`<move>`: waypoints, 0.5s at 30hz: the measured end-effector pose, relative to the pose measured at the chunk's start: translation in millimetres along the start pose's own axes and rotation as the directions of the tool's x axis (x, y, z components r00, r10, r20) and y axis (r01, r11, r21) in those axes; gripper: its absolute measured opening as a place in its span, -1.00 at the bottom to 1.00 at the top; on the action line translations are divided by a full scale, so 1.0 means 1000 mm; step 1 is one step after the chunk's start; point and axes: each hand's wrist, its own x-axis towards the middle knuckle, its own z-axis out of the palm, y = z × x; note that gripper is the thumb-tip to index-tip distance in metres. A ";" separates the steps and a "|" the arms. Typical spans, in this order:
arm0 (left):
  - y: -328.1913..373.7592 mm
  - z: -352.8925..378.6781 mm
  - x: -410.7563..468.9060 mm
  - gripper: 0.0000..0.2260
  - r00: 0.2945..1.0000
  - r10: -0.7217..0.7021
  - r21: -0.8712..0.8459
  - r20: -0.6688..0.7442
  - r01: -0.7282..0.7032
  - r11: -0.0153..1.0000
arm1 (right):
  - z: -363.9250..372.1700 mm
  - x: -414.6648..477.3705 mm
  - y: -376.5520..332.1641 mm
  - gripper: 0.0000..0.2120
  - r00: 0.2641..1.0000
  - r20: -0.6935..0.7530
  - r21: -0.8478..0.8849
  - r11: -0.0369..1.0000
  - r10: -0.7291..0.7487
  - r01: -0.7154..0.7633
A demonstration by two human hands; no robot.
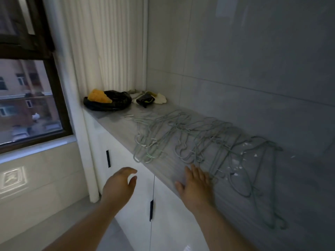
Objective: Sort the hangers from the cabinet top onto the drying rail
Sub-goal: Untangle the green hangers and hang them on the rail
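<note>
The fingers of the right hand are held straight and slightly apart, laid flat on the grey stone-look cabinet top near its front edge. Their tips are seen at the near edge of the tangle of pale green wire hangers; whether a wire is actually touched cannot be told. Nothing is gripped by this hand.

The fingers of the left hand are loosely curved, with a gap left between them and the thumb, and nothing is held. This hand is raised in front of the white cabinet doors, below the level of the top.

The hangers are spread overlapping along the cabinet top, beside the grey tiled wall. At the far end, a crumpled black plastic bag with a yellow lump on it is seen, just beside a small heap of pale cloth.
</note>
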 end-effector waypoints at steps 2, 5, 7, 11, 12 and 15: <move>0.003 0.003 0.019 -0.77 1.000 0.024 0.011 0.011 -0.024 1.000 | 0.004 0.004 0.003 -0.39 1.000 0.003 -0.006 1.000 0.012 -0.012; 0.011 0.004 0.046 -0.76 0.999 0.022 -0.021 0.024 -0.021 1.000 | 0.006 0.004 0.002 -0.39 1.000 -0.007 -0.011 1.000 0.011 -0.011; 0.017 0.004 0.064 -0.73 0.998 0.038 0.030 0.053 -0.039 0.999 | 0.007 0.005 0.002 -0.39 1.000 -0.018 -0.018 1.000 0.013 -0.013; 0.029 0.012 0.097 -0.71 0.981 -0.008 0.404 0.196 -0.074 0.912 | 0.011 0.007 0.003 -0.40 0.999 -0.038 -0.003 1.000 0.016 -0.016; 0.033 0.017 0.101 -0.69 0.976 -0.032 0.474 0.215 -0.076 0.877 | 0.012 0.008 0.003 -0.40 0.999 -0.036 0.004 1.000 0.019 -0.018; 0.039 0.033 0.108 -0.56 0.969 -0.088 0.552 0.233 -0.057 0.832 | 0.013 0.008 0.004 -0.40 0.999 -0.038 0.010 1.000 0.028 -0.028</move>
